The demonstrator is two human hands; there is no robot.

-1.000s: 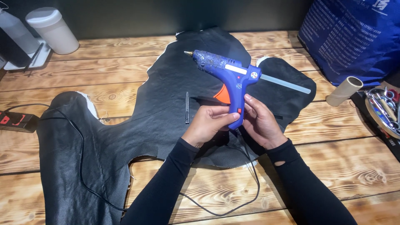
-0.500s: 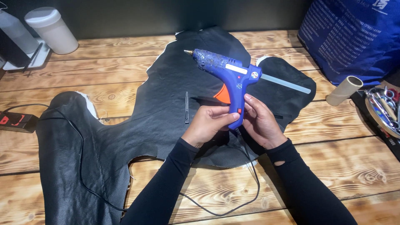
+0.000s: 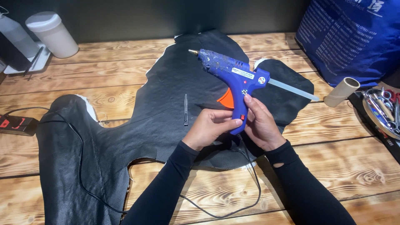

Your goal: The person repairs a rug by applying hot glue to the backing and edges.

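A black leather hide (image 3: 137, 133) covers the wooden tabletop (image 3: 104, 75). The left hand (image 3: 210, 127) and right hand (image 3: 260, 123) both grip the handle of a blue glue gun (image 3: 233, 77) with an orange trigger, nozzle pointing toward ten o'clock, a clear glue stick jutting toward four o'clock.

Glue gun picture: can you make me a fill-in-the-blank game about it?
1. Both hands hold the glue gun by its ____.
2. The gun's trigger is coloured ____.
3. Under the gun lies a sheet of ____ leather.
4. A clear glue stick pokes out of the gun's ____.

Missing words: handle; orange; black; back
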